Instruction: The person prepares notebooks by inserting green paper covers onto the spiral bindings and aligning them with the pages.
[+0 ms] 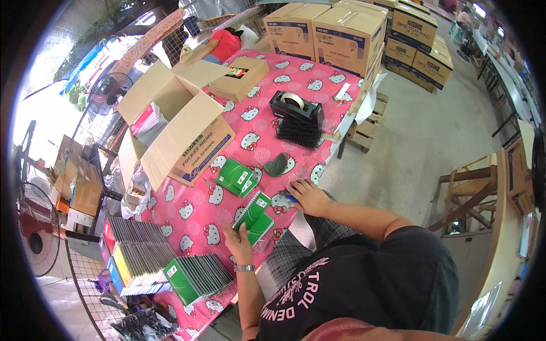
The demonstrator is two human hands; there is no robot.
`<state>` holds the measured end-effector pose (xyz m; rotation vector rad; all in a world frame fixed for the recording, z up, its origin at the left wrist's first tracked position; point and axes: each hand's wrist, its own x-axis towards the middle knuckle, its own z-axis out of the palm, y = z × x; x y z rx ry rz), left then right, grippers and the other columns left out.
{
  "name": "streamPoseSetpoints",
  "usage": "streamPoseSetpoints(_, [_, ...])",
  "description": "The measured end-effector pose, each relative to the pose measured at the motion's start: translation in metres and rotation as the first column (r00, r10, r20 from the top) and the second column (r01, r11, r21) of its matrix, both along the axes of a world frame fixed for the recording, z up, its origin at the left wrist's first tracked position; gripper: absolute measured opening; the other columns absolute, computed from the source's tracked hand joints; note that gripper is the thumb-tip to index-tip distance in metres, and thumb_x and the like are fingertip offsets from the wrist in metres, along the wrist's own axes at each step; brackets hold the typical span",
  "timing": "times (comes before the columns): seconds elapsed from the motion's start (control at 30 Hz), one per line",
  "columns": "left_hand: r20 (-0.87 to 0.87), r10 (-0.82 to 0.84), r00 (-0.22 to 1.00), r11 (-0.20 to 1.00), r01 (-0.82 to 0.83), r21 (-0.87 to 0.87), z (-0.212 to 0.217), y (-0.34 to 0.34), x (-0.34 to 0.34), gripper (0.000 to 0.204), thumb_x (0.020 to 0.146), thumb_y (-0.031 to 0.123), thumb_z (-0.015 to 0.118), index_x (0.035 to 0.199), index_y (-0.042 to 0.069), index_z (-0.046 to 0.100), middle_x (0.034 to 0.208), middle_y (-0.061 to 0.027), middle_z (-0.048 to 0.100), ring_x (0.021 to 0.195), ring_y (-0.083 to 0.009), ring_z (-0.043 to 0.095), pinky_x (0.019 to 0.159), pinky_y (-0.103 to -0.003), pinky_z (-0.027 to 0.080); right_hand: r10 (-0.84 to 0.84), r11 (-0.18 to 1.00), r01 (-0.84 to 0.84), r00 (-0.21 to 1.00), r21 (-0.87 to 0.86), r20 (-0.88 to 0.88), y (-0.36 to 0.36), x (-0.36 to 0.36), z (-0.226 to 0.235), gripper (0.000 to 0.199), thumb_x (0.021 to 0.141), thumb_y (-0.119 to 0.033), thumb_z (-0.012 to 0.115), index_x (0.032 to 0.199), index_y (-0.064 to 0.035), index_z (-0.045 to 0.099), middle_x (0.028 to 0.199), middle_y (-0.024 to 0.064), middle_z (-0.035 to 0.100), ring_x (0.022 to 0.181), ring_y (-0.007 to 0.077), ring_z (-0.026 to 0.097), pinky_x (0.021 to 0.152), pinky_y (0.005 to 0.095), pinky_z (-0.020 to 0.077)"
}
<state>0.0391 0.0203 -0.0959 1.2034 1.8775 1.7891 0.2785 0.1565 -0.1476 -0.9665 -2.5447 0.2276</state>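
Observation:
My left hand [239,241] grips a green spiral notebook [253,211] by its lower left end, thumb on the cover. A second green notebook [261,227] lies partly under it. My right hand [310,196] rests at the table's right edge, fingers curled over a small tool with a blue part [290,198]; its kind is hidden. Just beyond the hands, a few green notebooks [233,176] lie overlapped. A dark, rounded flat piece [276,165] is beside them.
The pink-patterned table [185,210] carries an open carton [199,150], a closed box [242,77], a tape dispenser [296,107] and black spiral coils [300,134]. Stacked notebooks [196,277] stand at the near left. Large cartons [344,40] sit at the far end. Another person [226,44] is beyond.

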Motion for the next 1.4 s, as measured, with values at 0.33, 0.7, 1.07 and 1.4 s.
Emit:
streamPoseSetpoints(0.33, [-0.039,-0.062,0.997,0.997,0.06,-0.053,-0.027,-0.008,-0.02,0.013,0.097,0.008,0.055,0.102,-0.004,0.058,0.087,-0.0062,0.06,0.073,-0.0121,0.063,0.06,-0.025,0.054,0.208,0.97,-0.242,0.87,-0.019,-0.448,-0.052,-0.053,0.089,0.059,0.084,-0.028,0.064,0.137,-0.01,0.047,0.118,0.0176,0.051,0.108,0.0372,0.048,0.095,0.0474,0.0377])
streamPoseSetpoints(0.7, [-0.122,-0.072,0.99,0.983,0.05,-0.176,-0.002,-0.021,-0.027,0.025,0.089,-0.005,0.056,0.113,-0.004,0.063,0.094,-0.0088,0.066,0.08,-0.0127,0.063,0.068,-0.026,0.052,0.296,0.916,-0.371,0.882,-0.153,-0.367,-0.069,-0.088,0.096,0.058,0.073,-0.029,0.072,0.126,-0.0102,0.057,0.117,0.0119,0.055,0.106,0.0325,0.051,0.092,0.0462,0.0403])
streamPoseSetpoints(1.07, [0.151,-0.001,0.989,0.997,0.013,-0.08,-0.007,-0.008,-0.011,0.021,0.083,-0.009,0.062,0.103,-0.006,0.067,0.09,-0.0076,0.064,0.077,-0.0123,0.064,0.064,-0.025,0.054,0.135,0.793,-0.358,0.893,-0.493,-0.43,-0.068,-0.075,0.096,0.051,0.075,-0.022,0.072,0.122,-0.0073,0.06,0.105,0.0108,0.059,0.097,0.0304,0.057,0.086,0.0431,0.0444])
streamPoseSetpoints(1.4, [0.036,-0.018,0.999,0.995,0.021,-0.097,0.013,0.002,-0.004,0.022,0.083,-0.012,0.061,0.103,-0.006,0.066,0.088,-0.0083,0.066,0.073,-0.0121,0.065,0.063,-0.025,0.055,0.351,0.904,-0.292,0.923,0.311,-0.155,-0.055,-0.067,0.098,0.045,0.075,-0.016,0.068,0.12,-0.0148,0.063,0.115,0.0046,0.059,0.109,0.0242,0.055,0.093,0.041,0.0414])
